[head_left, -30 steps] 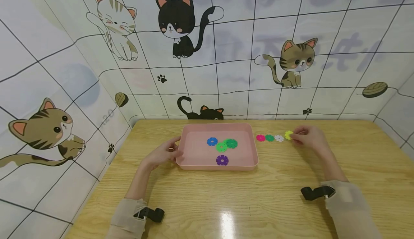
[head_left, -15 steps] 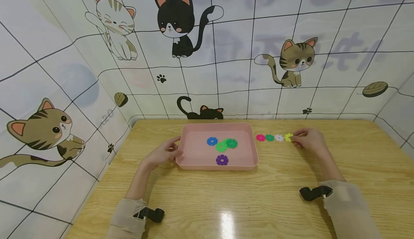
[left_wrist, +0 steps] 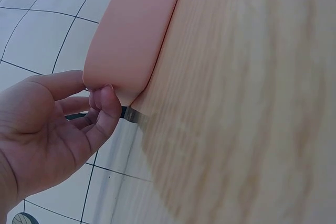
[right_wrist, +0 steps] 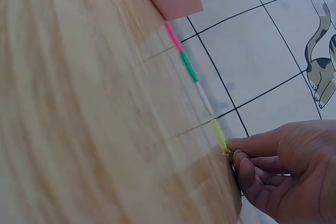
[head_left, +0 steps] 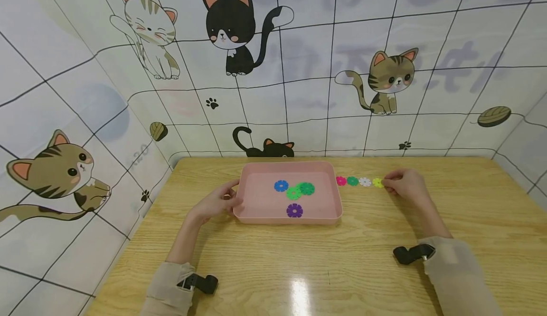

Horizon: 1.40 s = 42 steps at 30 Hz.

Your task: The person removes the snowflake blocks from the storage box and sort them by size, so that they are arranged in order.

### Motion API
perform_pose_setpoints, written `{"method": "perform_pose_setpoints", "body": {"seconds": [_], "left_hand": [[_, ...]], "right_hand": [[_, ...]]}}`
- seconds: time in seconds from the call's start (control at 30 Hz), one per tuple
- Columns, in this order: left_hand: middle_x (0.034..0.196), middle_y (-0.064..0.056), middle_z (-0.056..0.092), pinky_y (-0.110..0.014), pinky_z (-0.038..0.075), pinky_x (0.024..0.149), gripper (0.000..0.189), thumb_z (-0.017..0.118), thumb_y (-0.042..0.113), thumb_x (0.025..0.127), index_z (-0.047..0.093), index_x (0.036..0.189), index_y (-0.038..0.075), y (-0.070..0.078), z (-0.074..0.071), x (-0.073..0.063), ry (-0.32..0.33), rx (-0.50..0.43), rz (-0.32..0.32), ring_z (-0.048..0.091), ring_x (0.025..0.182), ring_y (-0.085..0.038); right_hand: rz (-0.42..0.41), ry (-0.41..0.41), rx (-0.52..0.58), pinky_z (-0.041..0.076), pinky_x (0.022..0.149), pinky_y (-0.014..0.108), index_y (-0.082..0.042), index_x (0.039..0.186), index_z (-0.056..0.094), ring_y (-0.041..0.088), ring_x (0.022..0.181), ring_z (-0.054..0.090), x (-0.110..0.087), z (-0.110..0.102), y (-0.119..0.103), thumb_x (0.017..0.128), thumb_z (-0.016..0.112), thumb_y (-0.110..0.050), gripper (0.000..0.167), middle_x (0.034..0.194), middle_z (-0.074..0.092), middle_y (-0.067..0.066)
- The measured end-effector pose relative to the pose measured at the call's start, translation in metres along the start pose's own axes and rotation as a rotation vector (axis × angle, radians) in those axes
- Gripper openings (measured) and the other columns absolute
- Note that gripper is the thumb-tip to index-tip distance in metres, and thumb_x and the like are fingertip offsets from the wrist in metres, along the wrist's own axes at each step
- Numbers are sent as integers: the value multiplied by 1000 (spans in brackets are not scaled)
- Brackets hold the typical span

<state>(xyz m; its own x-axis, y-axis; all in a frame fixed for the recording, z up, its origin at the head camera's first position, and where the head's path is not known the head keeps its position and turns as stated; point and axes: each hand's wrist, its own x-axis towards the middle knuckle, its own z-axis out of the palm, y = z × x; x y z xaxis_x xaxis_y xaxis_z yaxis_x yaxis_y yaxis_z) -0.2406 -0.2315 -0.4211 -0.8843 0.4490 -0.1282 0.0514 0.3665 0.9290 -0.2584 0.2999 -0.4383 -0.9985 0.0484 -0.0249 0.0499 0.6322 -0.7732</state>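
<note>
My left hand (head_left: 216, 201) grips the left side of a shallow pink tray (head_left: 260, 217); in the left wrist view its thumb and fingers meet at the tray's corner. Inside lie a blue notched disc (head_left: 281, 186), two overlapping green notched discs (head_left: 306, 188) and a purple notched disc (head_left: 294, 210). My right hand (head_left: 406, 186) pinches a yellow notched disc (head_left: 378, 182) at its right edge. This disc ends a straight row on the table with a white disc (head_left: 365, 182), a green disc (head_left: 352, 181) and a pink disc (head_left: 341, 180) right at the tray's rim.
The wooden table (head_left: 273, 263) meets a wall covering (head_left: 312, 92) printed with cats and grid lines just behind the tray and the row. Each wrist wears a black strapped camera (head_left: 205, 283).
My right hand has brought the yellow disc down into line with the white one, and the row has shifted slightly left to the tray's edge. The left hand keeps its hold.
</note>
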Motion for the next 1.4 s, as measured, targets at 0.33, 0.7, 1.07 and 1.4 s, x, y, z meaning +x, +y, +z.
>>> {"method": "perform_pose_setpoints", "body": {"seconds": [0.33,0.7,1.07,1.4], "left_hand": [[99,-12,46,-32,53,73,65,56,3,102,23,157,-4,-3,-1,1,1,-1,4,55,84,-21],[100,-12,45,-33,52,73,64,55,3,102,22,158,-4,-1,-3,1,-2,-4,-7,53,85,-21],[100,-13,46,-35,54,75,65,57,5,102,24,158,-2,-1,-2,1,-2,5,-5,55,84,-22],[100,-13,45,-32,52,73,65,56,5,102,24,158,-2,-2,-2,2,0,6,-6,53,84,-22]], "right_hand": [[-9,-7,2,55,59,25,16,110,62,13,67,64,-2,1,-4,98,64,-10,29,83,70,15],[-20,-13,-8,52,58,25,16,111,63,14,69,61,0,4,-8,97,66,-13,31,84,69,13],[-58,22,-48,52,63,28,10,122,61,25,81,62,-4,-1,-18,103,59,-26,41,102,65,23],[-203,21,-14,58,73,37,7,124,62,40,94,66,-10,6,-45,103,59,-29,42,109,67,28]]}}
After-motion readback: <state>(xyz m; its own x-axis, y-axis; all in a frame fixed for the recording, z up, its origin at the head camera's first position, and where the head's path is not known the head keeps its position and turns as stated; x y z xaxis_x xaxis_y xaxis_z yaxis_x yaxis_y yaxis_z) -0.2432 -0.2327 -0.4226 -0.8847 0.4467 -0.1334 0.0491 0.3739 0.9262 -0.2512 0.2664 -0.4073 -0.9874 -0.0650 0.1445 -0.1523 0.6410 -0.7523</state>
